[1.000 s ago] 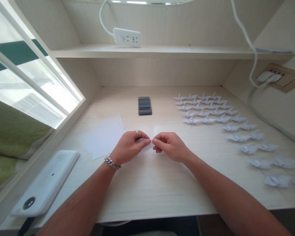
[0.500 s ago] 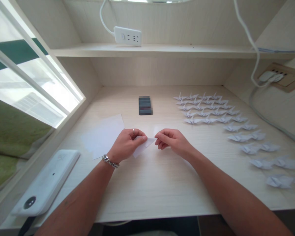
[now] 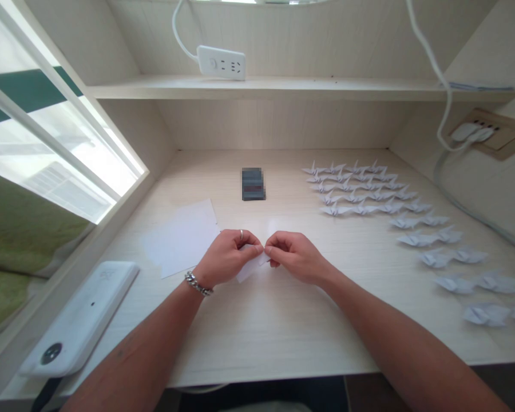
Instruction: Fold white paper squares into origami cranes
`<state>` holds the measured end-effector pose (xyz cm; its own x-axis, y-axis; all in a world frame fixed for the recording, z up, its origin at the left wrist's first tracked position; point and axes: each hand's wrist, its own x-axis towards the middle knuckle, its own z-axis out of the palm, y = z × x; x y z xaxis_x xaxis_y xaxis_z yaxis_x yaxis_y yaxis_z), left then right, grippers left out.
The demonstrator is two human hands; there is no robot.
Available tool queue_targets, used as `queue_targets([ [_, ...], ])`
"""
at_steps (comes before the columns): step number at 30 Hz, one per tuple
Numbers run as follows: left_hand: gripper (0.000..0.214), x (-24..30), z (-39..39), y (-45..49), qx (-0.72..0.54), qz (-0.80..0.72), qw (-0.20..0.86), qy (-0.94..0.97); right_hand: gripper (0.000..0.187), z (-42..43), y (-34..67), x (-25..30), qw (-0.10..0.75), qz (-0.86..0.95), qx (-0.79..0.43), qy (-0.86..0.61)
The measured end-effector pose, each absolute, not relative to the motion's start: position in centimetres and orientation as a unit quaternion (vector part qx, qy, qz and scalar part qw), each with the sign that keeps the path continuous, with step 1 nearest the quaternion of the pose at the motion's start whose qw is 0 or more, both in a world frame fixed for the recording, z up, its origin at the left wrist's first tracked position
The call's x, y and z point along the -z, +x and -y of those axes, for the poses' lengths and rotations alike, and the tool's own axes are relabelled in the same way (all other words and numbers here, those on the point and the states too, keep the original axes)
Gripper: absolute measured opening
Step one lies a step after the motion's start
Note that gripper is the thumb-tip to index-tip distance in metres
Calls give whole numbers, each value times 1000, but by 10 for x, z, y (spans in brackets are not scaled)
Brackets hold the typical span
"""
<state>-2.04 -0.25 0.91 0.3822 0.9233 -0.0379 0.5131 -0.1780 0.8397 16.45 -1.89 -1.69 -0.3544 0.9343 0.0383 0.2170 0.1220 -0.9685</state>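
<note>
My left hand (image 3: 225,258) and my right hand (image 3: 295,255) meet at the middle of the desk, fingertips pinched together on a small piece of white paper (image 3: 249,268) that is partly folded. The paper sticks out below the left fingers; most of it is hidden by the hands. A ring and a chain bracelet are on my left hand. A stack of white paper sheets (image 3: 182,237) lies just left of my left hand.
Several folded white paper cranes (image 3: 371,194) lie in rows on the right side of the desk (image 3: 261,332). A dark blurred object (image 3: 253,184) sits behind the hands. A white device (image 3: 79,320) rests front left. A power strip (image 3: 221,62) sits on the shelf; cables hang at right.
Half a second ago my hands were slightly apart with the paper showing between them; now they have come back together, pinching the paper as a second ago.
</note>
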Motion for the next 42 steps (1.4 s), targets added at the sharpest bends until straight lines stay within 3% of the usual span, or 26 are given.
queue_targets([
  [14, 23, -10, 0, -25, -268, -493, 472, 680, 13, 12, 177, 11, 345, 611, -584, -408],
  [25, 19, -11, 5, -22, -190, -439, 427, 767, 9, 14, 170, 16, 309, 603, -612, -407],
  [32, 17, -20, -1, -35, -184, -394, 531, 727, 7, 11, 182, 11, 337, 537, -675, -377],
  [42, 14, -22, -4, -45, -191, -391, 558, 707, 11, 13, 183, 9, 331, 559, -671, -357],
])
